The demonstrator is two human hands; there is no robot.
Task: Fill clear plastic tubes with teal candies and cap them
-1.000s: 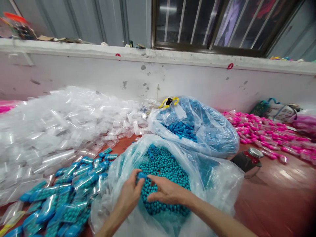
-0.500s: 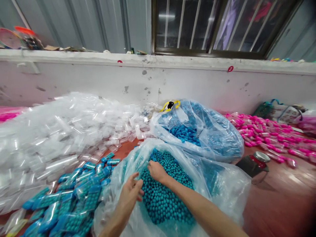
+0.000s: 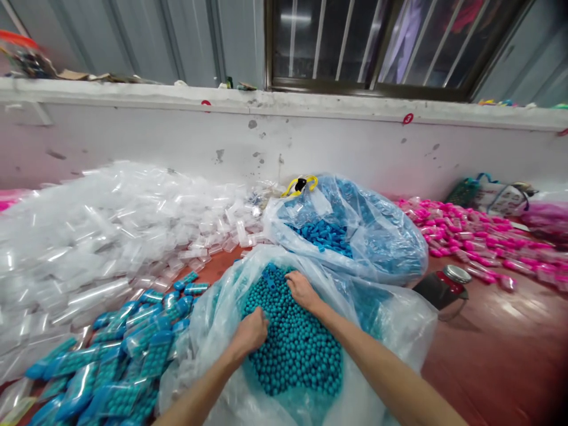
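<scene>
The fingertips were the hard part to make out: the L hand (image 3: pixel 254 332) was curled closed w/ its fingers tucked under, so I couldn't tell if anything sat inside it. The R hand (image 3: pixel 302 291) had its fingers bent down at the teal balls (image 3: pixel 302 355), tips partly hidden; open or closed, I couldn't say. Both forearms ran out of view at the bottom. The orange-rimmed container (image 3: pixel 22 50) was cut off at the L edge, and its contents were a blur.

As for writing, 1 round red tag (image 3: pixel 407 119) on the ledge (image 3: pixel 310 103) read "3"; another farther L was partly cut off & unreadable. No brand could be made out on the jar (image 3: pixel 457 278), silver lid on top.

The 2 arms reached fwd from below, angled in toward each other. L hand was over the near-L part of the balls, knuckles up; R hand was farther fwd, by the bag's far R side, wrist bent a bit.

The balls lay in the open clear bag (image 3: pixel 213 319), w/ a blue piece (image 3: pixel 271 283) among them. Blue parts (image 3: pixel 326 236) showed in the bigger bag (image 3: pixel 390 242) behind. Filled teal packs (image 3: pixel 110 361) and clear sleeves (image 3: pixel 110 219) were piled L, pink packs (image 3: pixel 479 234) R.
</scene>
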